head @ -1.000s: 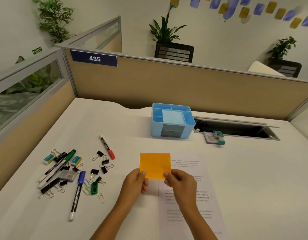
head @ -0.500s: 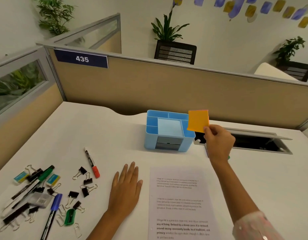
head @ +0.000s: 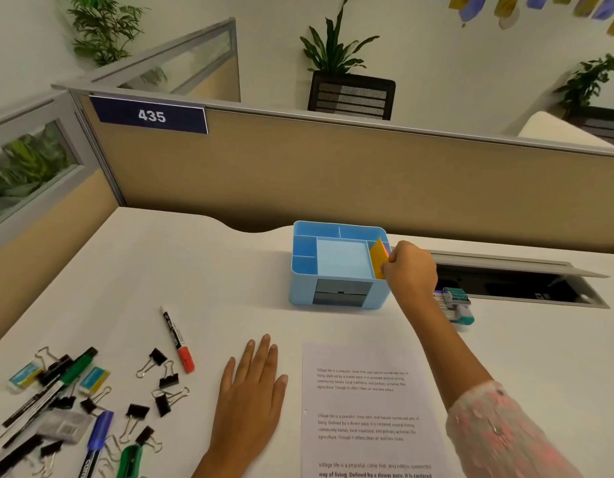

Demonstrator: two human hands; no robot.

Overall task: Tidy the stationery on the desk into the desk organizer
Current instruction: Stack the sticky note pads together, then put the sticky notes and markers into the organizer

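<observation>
The orange pad (head: 379, 257) is held on edge, tilted, at the right side of the blue organizer (head: 336, 294), with its lower part already below the rim of the narrow right-hand slot and its upper corner standing clear above it. Its flat face is turned toward the large centre compartment, and its long axis runs roughly front to back along the slot. It is pinched at its right, near edge by the right hand (head: 410, 269), whose fingers are closed on it; the pad lies directly left of those fingers, touching them. The fit is judged to turn on this alignment: the pad has to stay parallel to the slot walls as it is lowered, or a corner may catch on the divider. The left hand (head: 252, 395) is laid flat on the desk (head: 195, 263), fingers spread and holding nothing, well apart from the organizer, so the right hand is plainly the nearer. A printed sheet (head: 367, 408) lies just right of the left hand. Markers, binder clips and erasers are scattered at the left edge, the red-capped marker (head: 177, 338) nearest the organizer. A small teal item (head: 457, 305), not identifiable, lies beyond the right forearm.
</observation>
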